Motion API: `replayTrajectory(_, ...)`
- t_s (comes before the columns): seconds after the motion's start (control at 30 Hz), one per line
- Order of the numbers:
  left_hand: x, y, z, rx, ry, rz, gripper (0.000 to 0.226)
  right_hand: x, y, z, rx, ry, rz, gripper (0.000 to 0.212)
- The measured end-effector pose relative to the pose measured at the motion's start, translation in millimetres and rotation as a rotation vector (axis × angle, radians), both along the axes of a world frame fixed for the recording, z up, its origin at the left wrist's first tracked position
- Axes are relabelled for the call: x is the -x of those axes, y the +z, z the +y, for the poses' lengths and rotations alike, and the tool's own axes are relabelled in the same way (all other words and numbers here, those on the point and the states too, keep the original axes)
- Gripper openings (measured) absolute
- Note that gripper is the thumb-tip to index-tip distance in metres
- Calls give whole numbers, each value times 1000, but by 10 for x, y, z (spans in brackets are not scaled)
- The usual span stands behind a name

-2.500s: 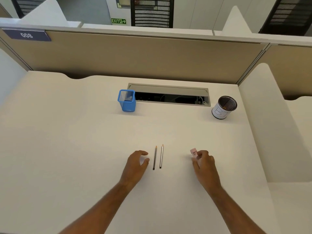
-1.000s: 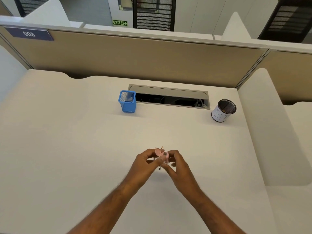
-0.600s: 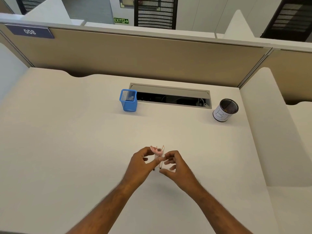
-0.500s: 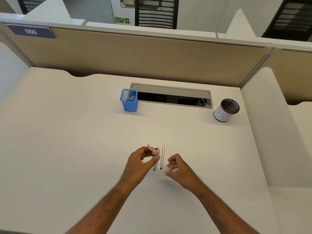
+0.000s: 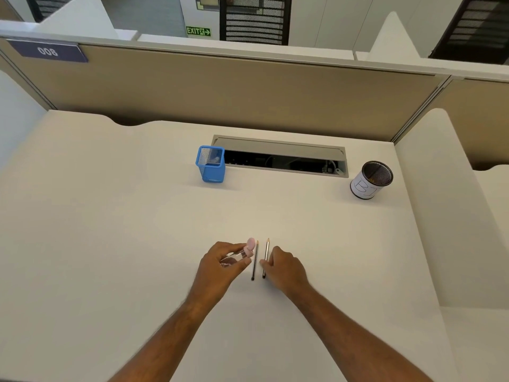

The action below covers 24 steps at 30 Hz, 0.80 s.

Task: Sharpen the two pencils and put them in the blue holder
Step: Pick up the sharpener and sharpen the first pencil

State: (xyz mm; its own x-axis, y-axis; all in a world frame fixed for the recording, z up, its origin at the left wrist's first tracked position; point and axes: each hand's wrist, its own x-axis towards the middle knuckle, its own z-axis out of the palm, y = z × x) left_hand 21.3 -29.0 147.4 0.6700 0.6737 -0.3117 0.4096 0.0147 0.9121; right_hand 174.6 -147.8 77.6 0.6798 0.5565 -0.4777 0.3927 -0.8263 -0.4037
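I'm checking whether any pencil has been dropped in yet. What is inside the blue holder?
No pencil stands in the blue holder; both pencils lie on the desk. A pale patch shows through the mesh, unclear what. The bottom is partly hidden by its front wall.

Cream-white desk [image 5: 110,230], cubicle style, smooth top. Taking the blue holder [image 5: 210,164] as the anchor: it's a square mesh cup standing upright toward the back, and its right side sits right at the left end of a grey cable slot [image 5: 279,156] cut into the surface, flap open with wires showing. Far to the holder's right, past the slot's other end, there's a round black mesh cup [image 5: 370,180] with a white paper wrap, standing up too. Well in front of the holder, a bit to its right, two pencils [image 5: 254,261] lie flat side by side, close but not touching, tips pointing back toward the holder's end of the desk.
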Motion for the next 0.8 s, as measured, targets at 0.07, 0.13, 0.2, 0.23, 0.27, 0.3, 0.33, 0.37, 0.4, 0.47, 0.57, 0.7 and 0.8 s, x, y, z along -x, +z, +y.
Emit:
replayTrajectory(0.07, 4, -23, 28, -19, 2, 10, 26, -8, -6, 7, 25, 35, -18, 32)
replayTrajectory(0.13, -3, -48, 56, -29, 1, 31, 29, -21, -2, -5, 35, 56, -31, 29)
replayTrajectory(0.2, -7, -67, 76, -38, -5, 53, 32, -33, 10, -29, 39, 55, -35, 28)
replayTrajectory(0.23, -9, -75, 84, -43, -7, 61, 33, -42, 15, -42, 40, 50, -33, 28)
replayTrajectory(0.27, -10, -84, 92, -51, -7, 64, 34, -50, 27, -56, 40, 43, -23, 28)
replayTrajectory(0.3, -9, -91, 99, -60, -5, 61, 35, -59, 43, -76, 31, 34, -13, 28)
replayTrajectory(0.33, -9, -100, 106, -61, 3, 52, 36, -67, 56, -98, 15, 21, -1, 28)
replayTrajectory(0.37, -7, -98, 114, -51, 17, 40, 35, -78, 71, -129, -10, 3, 12, 27)
replayTrajectory(0.4, -7, -98, 122, -32, 32, 32, 32, -88, 91, -163, -40, -18, 28, 26)
replayTrajectory(0.47, -7, -95, 134, -11, 44, 31, 27, -119, 130, -240, -115, -64, 70, 24)
replayTrajectory(0.57, -12, -85, 142, -4, 48, 27, 24, -175, 227, -349, -280, -132, 164, 16)
replayTrajectory(0.7, -21, -80, 149, 7, 56, 19, 24, -220, 456, -486, -461, -153, 217, 7)
replayTrajectory(0.8, -22, -38, 144, 4, 45, 15, 23, -227, 634, -550, -580, -178, 240, 11)
